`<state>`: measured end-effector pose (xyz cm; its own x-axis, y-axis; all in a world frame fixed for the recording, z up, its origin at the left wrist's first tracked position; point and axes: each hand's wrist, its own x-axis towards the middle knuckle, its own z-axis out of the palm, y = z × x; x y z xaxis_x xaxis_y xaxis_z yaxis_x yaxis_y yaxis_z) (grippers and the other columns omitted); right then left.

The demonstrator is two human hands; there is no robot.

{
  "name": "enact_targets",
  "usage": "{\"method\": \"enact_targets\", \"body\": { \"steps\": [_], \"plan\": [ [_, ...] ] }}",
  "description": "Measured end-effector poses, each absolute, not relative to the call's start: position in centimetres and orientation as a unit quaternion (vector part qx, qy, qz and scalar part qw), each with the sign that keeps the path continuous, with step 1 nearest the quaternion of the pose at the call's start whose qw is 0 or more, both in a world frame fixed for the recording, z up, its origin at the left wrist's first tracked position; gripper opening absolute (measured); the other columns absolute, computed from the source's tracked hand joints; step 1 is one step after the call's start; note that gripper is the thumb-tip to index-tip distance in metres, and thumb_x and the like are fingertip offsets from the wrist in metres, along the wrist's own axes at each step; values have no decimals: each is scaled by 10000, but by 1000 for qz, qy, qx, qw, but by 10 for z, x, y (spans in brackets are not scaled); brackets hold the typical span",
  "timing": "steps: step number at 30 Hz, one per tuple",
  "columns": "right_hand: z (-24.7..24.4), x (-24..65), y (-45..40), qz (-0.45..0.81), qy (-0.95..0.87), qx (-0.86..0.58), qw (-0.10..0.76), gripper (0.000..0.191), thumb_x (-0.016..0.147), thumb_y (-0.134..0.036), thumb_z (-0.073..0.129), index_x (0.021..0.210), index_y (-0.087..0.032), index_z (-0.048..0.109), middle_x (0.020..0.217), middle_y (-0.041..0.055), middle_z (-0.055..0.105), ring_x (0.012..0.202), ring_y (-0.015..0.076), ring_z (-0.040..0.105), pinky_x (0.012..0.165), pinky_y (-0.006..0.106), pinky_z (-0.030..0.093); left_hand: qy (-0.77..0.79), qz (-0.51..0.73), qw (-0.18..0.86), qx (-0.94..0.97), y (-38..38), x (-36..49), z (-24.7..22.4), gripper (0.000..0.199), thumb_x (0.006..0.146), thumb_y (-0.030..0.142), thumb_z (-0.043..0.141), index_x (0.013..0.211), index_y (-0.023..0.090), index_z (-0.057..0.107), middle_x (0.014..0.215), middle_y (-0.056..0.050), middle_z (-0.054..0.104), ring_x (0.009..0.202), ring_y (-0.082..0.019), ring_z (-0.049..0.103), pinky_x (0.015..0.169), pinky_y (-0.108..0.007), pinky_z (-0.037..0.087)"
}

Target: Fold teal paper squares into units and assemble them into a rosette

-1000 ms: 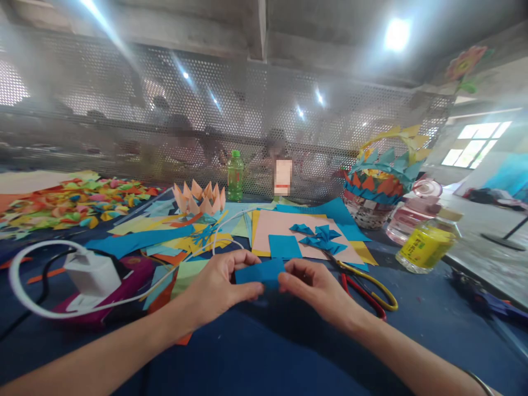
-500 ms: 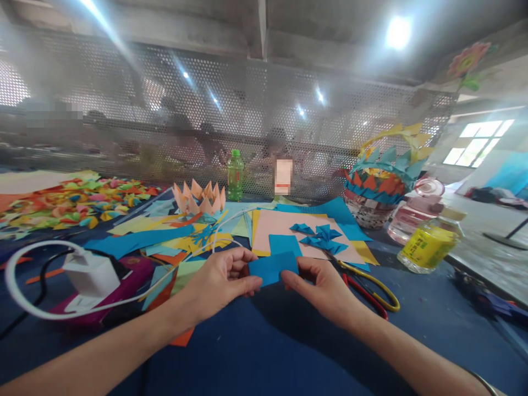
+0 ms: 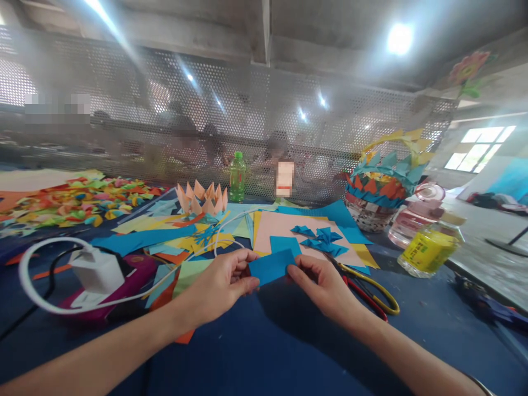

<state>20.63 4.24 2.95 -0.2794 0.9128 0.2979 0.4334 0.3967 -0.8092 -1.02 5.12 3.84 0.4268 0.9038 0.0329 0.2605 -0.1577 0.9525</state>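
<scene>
Between my hands, above the dark blue table, is a small blue rectangle of paper [image 3: 271,268]. My left hand [image 3: 231,278] pinches its left edge between thumb and fingers. At the right end, my right hand [image 3: 315,278] has thumb and fingers closed on its corner. Just behind lies another blue paper piece [image 3: 284,245] on a pale pink sheet [image 3: 270,225]. Several folded blue paper pieces [image 3: 325,237] rest on that same sheet. Scissors [image 3: 381,291] with yellow and red handles lie to the right of my right hand.
At left a white charger [image 3: 97,272] sits in a purple power strip [image 3: 134,280], its white cable looping across paper scraps. Behind stand an orange folded-paper ring [image 3: 202,201] and a green bottle [image 3: 237,179]. On the right are a paper basket [image 3: 369,206] and a yellow-labelled bottle [image 3: 431,247].
My right thumb has shifted slightly right and up along the blue paper, uncovering more of its corner. The view has tilted a little. Both hands still hold the paper.
</scene>
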Motion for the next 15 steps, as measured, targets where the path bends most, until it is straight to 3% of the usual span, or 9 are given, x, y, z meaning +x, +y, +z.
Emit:
{"method": "enact_targets", "body": {
  "steps": [5,10,15],
  "plan": [
    [21,213,54,277,-735,-460,414,295,950,-357,466,730,-182,553,692,5,550,657,149,497,595,247,385,404,313,502,698,53,-10,37,195,749,287,673,885,174,591,749,-19,668,689,-186,618,632,-284,478],
    [14,214,53,266,-762,-433,403,260,979,-279,419,760,-194,531,740,17,584,702,160,520,646,264,396,413,357,497,675,54,-11,40,387,882,527,560,1041,178,605,994,-78,686,971,-230,629,760,-291,482],
    [13,210,42,262,-789,-402,384,205,965,-172,398,807,-209,523,773,11,582,721,163,518,659,267,390,403,327,534,667,49,-9,43,470,844,599,599,1017,163,633,1004,-82,712,899,-226,658,760,-306,491]
  ]
}}
